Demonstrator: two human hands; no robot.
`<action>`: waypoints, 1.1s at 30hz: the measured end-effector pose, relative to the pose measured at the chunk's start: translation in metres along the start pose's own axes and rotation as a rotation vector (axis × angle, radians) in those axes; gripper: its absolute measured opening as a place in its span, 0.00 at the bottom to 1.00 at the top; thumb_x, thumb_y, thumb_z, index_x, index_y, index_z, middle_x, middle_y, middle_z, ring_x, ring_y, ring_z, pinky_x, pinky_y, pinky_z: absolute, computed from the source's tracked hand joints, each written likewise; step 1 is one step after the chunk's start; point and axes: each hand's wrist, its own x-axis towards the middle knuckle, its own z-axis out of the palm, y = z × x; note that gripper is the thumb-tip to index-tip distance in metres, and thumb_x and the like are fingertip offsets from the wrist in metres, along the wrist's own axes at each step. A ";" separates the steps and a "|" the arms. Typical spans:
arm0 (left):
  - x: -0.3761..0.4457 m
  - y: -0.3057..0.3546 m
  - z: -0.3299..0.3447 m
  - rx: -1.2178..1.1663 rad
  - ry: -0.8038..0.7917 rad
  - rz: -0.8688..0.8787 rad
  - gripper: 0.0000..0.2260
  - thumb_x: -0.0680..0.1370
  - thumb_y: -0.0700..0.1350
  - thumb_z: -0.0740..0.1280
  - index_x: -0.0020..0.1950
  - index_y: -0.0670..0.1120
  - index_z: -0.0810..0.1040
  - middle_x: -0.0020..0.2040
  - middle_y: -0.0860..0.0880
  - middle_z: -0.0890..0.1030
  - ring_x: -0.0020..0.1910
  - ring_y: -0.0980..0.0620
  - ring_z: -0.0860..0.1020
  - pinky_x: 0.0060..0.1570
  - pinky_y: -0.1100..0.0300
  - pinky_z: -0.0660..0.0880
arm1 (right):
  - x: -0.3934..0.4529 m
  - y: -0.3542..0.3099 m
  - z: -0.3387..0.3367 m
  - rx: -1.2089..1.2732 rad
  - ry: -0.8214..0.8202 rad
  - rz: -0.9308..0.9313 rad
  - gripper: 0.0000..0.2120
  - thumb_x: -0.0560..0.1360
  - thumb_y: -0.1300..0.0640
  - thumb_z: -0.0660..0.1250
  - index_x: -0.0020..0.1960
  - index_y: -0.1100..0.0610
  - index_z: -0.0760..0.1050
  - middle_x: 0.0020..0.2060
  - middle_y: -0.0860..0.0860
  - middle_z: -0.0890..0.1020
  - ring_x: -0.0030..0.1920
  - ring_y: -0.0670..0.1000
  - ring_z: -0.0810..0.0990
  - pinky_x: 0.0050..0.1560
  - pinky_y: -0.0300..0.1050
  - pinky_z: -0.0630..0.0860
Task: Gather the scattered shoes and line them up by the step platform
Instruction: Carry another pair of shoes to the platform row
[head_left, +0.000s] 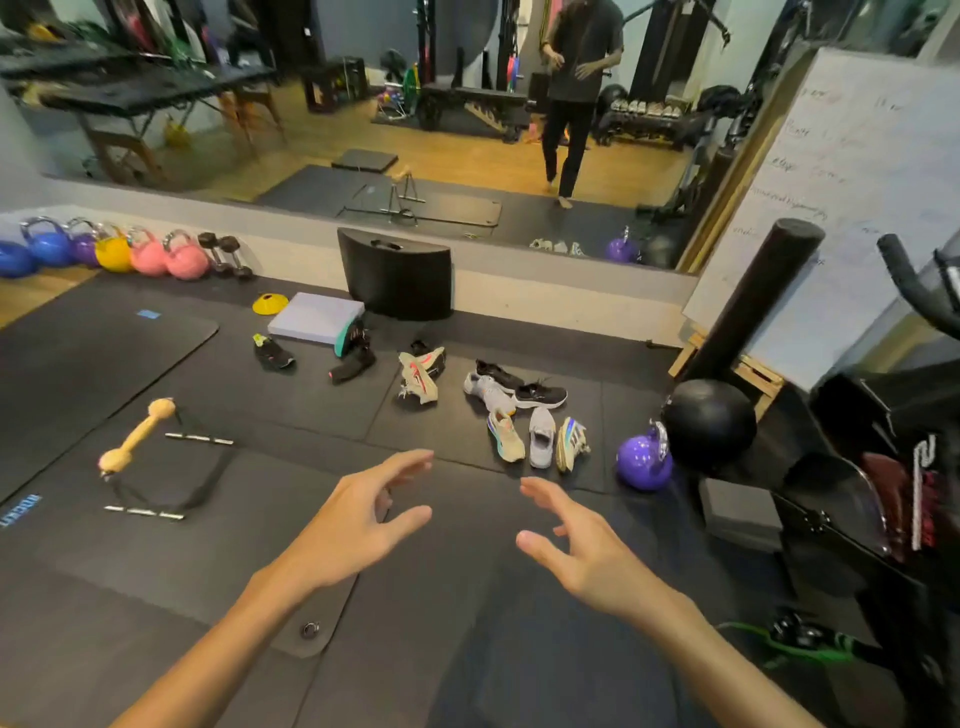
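Several shoes lie scattered on the black floor mat. A black shoe with a yellow tab (274, 354) and a black shoe (353, 367) lie near the grey step platform (315, 317). A cream pair (421, 375) lies in the middle. To its right are a grey shoe (487, 391), two black shoes (540, 395), a cream-and-teal shoe (506, 436), a grey shoe (542, 437) and a striped shoe (570, 442). My left hand (358, 519) and my right hand (576, 545) are held out empty above the mat, fingers spread, well short of the shoes.
A black curved block (397, 274) leans on the wall under a mirror. Coloured kettlebells (148, 254) line the left wall. A purple kettlebell (644, 460), black ball (709, 421) and foam roller (753, 301) stand right. Wooden-handled straps (137, 434) lie left.
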 end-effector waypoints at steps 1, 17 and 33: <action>0.016 -0.003 -0.004 -0.008 0.019 -0.008 0.23 0.75 0.48 0.71 0.68 0.60 0.70 0.62 0.64 0.77 0.53 0.59 0.78 0.57 0.57 0.74 | 0.021 0.004 -0.007 -0.003 -0.018 -0.008 0.31 0.74 0.33 0.60 0.74 0.38 0.57 0.71 0.32 0.65 0.70 0.35 0.63 0.68 0.43 0.68; 0.271 -0.144 -0.084 -0.086 0.022 -0.138 0.21 0.78 0.39 0.67 0.68 0.55 0.72 0.60 0.61 0.78 0.60 0.64 0.75 0.59 0.59 0.75 | 0.303 0.034 -0.033 -0.025 -0.070 -0.056 0.19 0.79 0.45 0.63 0.69 0.41 0.69 0.61 0.33 0.74 0.63 0.39 0.73 0.58 0.36 0.72; 0.549 -0.204 -0.062 0.038 -0.303 -0.081 0.18 0.78 0.44 0.67 0.67 0.55 0.74 0.63 0.62 0.77 0.61 0.67 0.72 0.57 0.67 0.71 | 0.519 0.156 -0.077 0.097 -0.017 0.102 0.26 0.77 0.40 0.61 0.74 0.39 0.59 0.70 0.31 0.65 0.70 0.35 0.65 0.66 0.40 0.68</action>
